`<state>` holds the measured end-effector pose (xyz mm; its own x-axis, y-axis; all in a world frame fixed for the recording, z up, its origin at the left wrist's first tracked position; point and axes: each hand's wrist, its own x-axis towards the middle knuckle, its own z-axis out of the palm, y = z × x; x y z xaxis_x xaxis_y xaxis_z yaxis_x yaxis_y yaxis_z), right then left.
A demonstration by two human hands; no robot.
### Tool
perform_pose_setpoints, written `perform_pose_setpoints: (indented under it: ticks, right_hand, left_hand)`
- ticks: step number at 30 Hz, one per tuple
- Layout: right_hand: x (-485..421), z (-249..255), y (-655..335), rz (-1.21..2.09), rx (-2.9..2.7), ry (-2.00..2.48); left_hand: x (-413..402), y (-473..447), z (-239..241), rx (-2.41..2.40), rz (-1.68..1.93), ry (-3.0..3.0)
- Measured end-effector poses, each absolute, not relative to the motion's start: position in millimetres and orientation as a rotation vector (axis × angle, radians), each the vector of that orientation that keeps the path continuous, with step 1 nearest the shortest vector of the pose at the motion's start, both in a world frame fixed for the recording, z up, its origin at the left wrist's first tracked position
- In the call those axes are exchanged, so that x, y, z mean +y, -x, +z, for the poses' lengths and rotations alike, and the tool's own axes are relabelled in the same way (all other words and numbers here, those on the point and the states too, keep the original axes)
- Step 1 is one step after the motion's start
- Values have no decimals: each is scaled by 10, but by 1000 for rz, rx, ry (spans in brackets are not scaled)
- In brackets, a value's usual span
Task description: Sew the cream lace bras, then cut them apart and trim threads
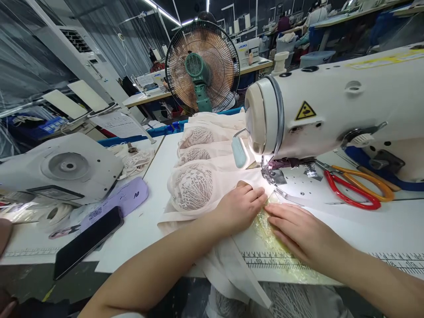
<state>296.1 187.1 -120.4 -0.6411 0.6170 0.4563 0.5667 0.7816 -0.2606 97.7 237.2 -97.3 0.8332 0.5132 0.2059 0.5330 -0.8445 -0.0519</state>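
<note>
A pale pink lace bra cup piece (192,187) lies on the white sewing table (357,225), with its fabric edge running toward the presser foot (270,176) of a white sewing machine (334,106). My left hand (240,206) rests on that fabric just in front of the foot, fingers curled and pressing it down. Beside it, my right hand (300,232) lies flat with fingers stretched out on the fabric edge and a yellowish tape patch (265,225). More lace cups (197,145) are stacked behind.
Red and orange scissors (353,187) lie on the machine bed to the right. A black phone (88,240) and purple card (127,198) sit at left beside a grey machine part (62,168). A fan (202,66) stands behind. A ruler strip (274,260) marks the table's front edge.
</note>
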Motion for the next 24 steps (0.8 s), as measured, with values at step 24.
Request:
perform_pose_setpoints:
  ticks: [24]
  right_hand:
    - [1910,-1190,-2960,168,-2412,891]
  left_hand:
    - [2820,-926,-893,-972,-81,2857]
